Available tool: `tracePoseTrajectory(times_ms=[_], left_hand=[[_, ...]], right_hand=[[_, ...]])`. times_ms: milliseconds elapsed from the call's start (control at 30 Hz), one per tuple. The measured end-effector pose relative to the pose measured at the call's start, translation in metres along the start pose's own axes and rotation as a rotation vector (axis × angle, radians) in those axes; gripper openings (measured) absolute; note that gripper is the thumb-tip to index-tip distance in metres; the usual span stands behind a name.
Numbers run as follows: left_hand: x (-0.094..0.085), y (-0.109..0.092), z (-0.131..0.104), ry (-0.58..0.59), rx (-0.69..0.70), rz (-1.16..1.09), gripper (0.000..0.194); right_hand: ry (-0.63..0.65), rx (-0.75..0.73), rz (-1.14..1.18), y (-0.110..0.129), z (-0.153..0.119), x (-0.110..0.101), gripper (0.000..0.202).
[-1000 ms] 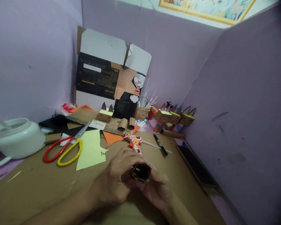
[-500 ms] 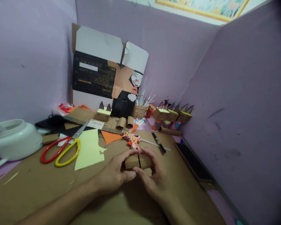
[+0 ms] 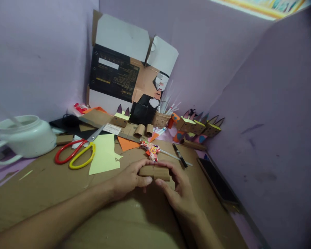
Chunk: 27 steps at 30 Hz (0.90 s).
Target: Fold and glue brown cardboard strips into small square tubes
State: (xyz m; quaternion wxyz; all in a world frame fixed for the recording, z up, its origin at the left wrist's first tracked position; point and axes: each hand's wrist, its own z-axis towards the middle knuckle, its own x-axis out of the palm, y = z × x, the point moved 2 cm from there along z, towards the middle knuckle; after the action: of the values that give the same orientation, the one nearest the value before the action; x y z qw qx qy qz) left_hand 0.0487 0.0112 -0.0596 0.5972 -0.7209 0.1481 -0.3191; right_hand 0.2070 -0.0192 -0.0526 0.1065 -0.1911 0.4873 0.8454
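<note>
A small folded cardboard tube (image 3: 158, 173) lies crosswise between my hands, over the cardboard-covered table. My left hand (image 3: 131, 180) is closed on its left end, with the thumb along the near side. My right hand (image 3: 180, 186) curls around its right end, fingers over the far edge and thumb near the front. A faint seam runs across the tube's middle. Just beyond the fingers lies a colorful candy-patterned piece (image 3: 150, 149) with a pale stick (image 3: 171, 155). A black marker (image 3: 180, 155) rests to its right.
Red-and-yellow-handled scissors (image 3: 79, 152) lie at left beside yellow paper (image 3: 103, 155) and a white pot (image 3: 28, 138). Behind are orange paper (image 3: 128, 143), short cardboard tubes (image 3: 140, 130), eared cardboard figures (image 3: 194, 125) and a flattened box (image 3: 114, 74). A dark phone-like slab (image 3: 217, 181) lies right.
The tube has turned in my hands, and the dark band seen across its middle no longer shows. My view has swung, so the background sits further right.
</note>
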Motion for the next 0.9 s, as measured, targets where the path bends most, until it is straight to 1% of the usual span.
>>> tracePoseTrajectory(times_ms=[67,167,267,333,433,533,667,767,833,900], left_hand=[[0.0,0.002,0.001,-0.01,-0.032,-0.079,0.051],[0.001,0.004,0.002,0.004,-0.094,-0.191,0.049],[0.002,0.006,0.005,0.063,-0.158,-0.311,0.045],[0.002,0.009,0.007,0.086,-0.187,-0.368,0.044],[0.002,0.014,0.011,0.081,-0.197,-0.409,0.045],[0.002,0.017,0.013,0.069,-0.179,-0.424,0.052],[0.003,0.019,0.012,0.057,-0.163,-0.371,0.061],[0.004,0.02,0.011,0.022,-0.166,-0.248,0.066],[0.003,0.019,0.009,-0.027,-0.144,-0.134,0.063],[-0.001,0.013,0.006,-0.071,-0.086,-0.014,0.056]], right_hand=[[0.0,-0.003,-0.035,0.0,0.001,0.0,0.038],[-0.013,-0.02,-0.086,0.0,0.001,0.002,0.045],[-0.026,-0.027,-0.125,-0.001,0.002,0.003,0.049],[-0.032,-0.007,-0.125,-0.002,0.004,0.003,0.051],[-0.028,0.033,-0.105,-0.001,0.007,0.005,0.057],[-0.017,0.042,-0.119,0.002,0.009,0.009,0.063],[-0.016,0.033,-0.136,0.007,0.01,0.013,0.064],[-0.009,0.063,-0.101,0.008,0.009,0.012,0.063],[0.008,0.095,-0.091,0.008,0.01,0.009,0.065],[0.02,0.099,-0.11,0.008,0.011,0.005,0.065]])
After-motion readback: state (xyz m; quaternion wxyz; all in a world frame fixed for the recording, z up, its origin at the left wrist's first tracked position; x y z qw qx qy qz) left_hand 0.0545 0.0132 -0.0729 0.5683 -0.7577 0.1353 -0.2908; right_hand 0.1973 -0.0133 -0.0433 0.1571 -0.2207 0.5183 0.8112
